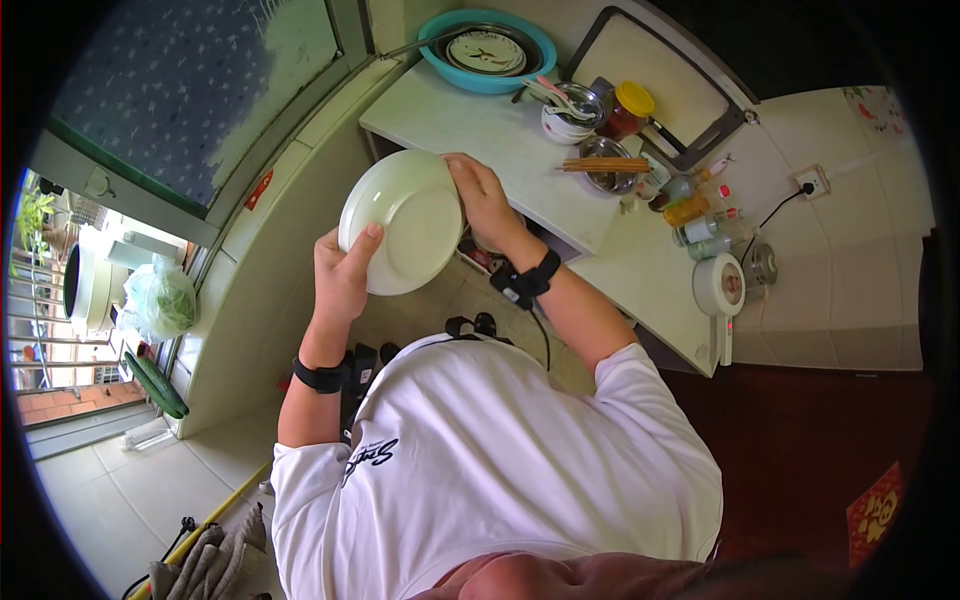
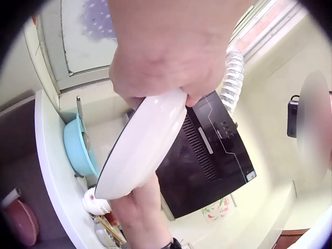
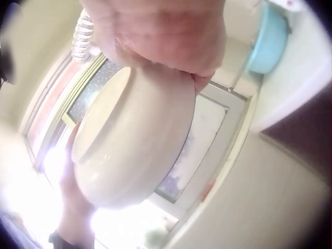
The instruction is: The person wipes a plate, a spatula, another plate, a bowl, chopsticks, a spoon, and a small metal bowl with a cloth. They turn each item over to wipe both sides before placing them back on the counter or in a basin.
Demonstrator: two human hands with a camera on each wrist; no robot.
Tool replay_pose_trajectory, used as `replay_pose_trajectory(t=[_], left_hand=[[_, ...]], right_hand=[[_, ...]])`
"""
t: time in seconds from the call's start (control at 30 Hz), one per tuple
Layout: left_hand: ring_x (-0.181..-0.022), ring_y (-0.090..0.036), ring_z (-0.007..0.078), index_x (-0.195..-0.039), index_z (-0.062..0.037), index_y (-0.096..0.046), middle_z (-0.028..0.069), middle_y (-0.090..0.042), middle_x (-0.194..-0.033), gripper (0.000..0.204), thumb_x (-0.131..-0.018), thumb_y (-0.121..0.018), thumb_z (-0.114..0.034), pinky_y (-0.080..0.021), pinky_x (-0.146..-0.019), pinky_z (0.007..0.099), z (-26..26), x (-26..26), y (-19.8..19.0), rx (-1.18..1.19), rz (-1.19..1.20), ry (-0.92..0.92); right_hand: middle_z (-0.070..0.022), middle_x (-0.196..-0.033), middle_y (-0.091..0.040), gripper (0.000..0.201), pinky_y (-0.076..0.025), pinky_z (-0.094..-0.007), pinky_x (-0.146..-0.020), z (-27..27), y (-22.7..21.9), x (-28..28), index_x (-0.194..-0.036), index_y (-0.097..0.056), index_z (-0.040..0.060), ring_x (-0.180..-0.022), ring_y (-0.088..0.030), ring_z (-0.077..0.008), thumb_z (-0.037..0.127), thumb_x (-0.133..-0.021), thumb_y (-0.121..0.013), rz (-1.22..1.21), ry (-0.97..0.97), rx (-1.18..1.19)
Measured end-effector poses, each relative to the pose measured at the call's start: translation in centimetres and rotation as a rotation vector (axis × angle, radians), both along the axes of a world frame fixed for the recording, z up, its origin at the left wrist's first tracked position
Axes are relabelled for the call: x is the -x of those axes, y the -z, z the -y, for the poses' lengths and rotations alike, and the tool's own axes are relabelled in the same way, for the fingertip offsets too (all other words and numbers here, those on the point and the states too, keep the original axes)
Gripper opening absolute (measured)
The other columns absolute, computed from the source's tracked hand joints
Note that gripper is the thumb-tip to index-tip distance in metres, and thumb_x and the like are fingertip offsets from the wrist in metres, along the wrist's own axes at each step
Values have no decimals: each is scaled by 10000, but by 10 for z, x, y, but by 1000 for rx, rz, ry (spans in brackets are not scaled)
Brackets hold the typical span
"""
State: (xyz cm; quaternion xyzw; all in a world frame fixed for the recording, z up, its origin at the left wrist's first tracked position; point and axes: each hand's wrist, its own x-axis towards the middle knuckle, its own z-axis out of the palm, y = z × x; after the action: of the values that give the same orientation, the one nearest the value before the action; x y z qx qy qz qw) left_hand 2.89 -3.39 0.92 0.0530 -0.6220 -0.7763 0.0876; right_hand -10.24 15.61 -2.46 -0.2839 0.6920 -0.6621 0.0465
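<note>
Both hands hold a white deep plate (image 1: 412,235) in front of the body, at the near corner of the white counter. My left hand (image 1: 343,272) grips its left edge, with the thumb laid over the face of the plate. Across from it, my right hand (image 1: 487,205) holds the upper right rim, fingertips near the top edge. The left wrist view shows the glossy plate (image 2: 145,140) tilted steeply between the two hands. From the right wrist, the round foot of the plate (image 3: 104,116) is visible.
A turquoise basin (image 1: 545,50) with dishes stands at the counter's back. Bowls, chopsticks (image 1: 606,164), a yellow-lidded jar (image 1: 632,108) and several bottles (image 1: 705,230) line the wall. On the left windowsill sit a bag of greens (image 1: 165,300) and cucumbers (image 1: 155,382).
</note>
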Motion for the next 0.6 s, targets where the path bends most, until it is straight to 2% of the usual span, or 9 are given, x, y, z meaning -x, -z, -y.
replay_pose_trajectory(t=[0.1, 0.17, 0.2, 0.3, 0.33, 0.37, 0.43, 0.5, 0.6], left_hand=[[-823, -642, 129, -1089, 72, -651, 94, -697, -958, 367, -948, -667, -266, -513, -731, 283, -6, 4, 0, -117, -9, -82], [-860, -647, 139, -1121, 73, -634, 103, -694, -997, 376, -953, -661, -262, -516, -763, 294, -17, 8, -3, -196, -65, -145], [-898, -652, 150, -1153, 75, -618, 113, -691, -1036, 388, -957, -654, -259, -520, -795, 305, -20, 10, -5, -276, -129, -208], [-1014, -651, 182, -1255, 44, -570, 117, -661, -1152, 387, -977, -605, -224, -525, -867, 318, -18, 13, 14, -323, -59, -91], [-1040, -646, 184, -1263, 40, -560, 111, -663, -1152, 410, -958, -630, -225, -525, -874, 321, -11, 11, 18, -280, -42, 37], [-1040, -646, 184, -1263, 40, -560, 111, -663, -1152, 410, -958, -630, -225, -525, -874, 321, 2, 11, 17, -276, -43, 39], [-1014, -651, 174, -1254, 51, -557, 127, -672, -1141, 476, -887, -720, -204, -517, -866, 301, 23, 18, 6, -303, 37, 377], [-1018, -653, 183, -1283, 44, -536, 125, -672, -1148, 552, -845, -758, -207, -518, -884, 303, 20, 27, -8, -251, 80, 399], [-1028, -656, 210, -1300, 61, -523, 123, -668, -1162, 586, -836, -761, -207, -525, -904, 338, 14, 38, -13, -61, 147, 502]], right_hand=[[-49, -977, -667, 379, -534, -298, -742, 11, 19, -13, -1183, -616, 5, -851, -631, -142, 299, -1065, -408, 89, 141, 187], [-26, -959, -652, 364, -517, -259, -624, 12, 24, -32, -1181, -607, 52, -843, -612, -83, 324, -1071, -391, 560, 29, 421], [-5, -904, -631, 357, -471, -240, -518, 20, 5, -51, -1144, -602, 81, -773, -586, -45, 354, -1071, -384, 662, 88, 497], [-4, -905, -631, 373, -498, -255, -567, 14, 16, -36, -1163, -588, 67, -730, -594, -74, 379, -1062, -410, 751, 155, 605], [-26, -931, -666, 372, -527, -255, -675, 12, 13, -28, -1174, -613, 26, -763, -629, -103, 348, -1040, -483, 667, 260, 582], [-26, -931, -666, 372, -527, -255, -675, 6, 8, -20, -1174, -613, 26, -763, -629, -103, 348, -1040, -483, 666, 260, 585], [-56, -968, -695, 359, -526, -260, -762, -12, -13, -9, -1137, -647, -36, -829, -643, -116, 287, -1010, -553, 377, 264, 296], [-68, -976, -710, 321, -524, -267, -765, -21, -31, -7, -1091, -680, -49, -854, -637, -108, 242, -979, -602, 272, 197, 195], [-60, -1010, -715, 273, -519, -253, -801, -16, -57, -6, -1159, -688, 17, -874, -644, -105, 204, -980, -602, 14, -191, -125]])
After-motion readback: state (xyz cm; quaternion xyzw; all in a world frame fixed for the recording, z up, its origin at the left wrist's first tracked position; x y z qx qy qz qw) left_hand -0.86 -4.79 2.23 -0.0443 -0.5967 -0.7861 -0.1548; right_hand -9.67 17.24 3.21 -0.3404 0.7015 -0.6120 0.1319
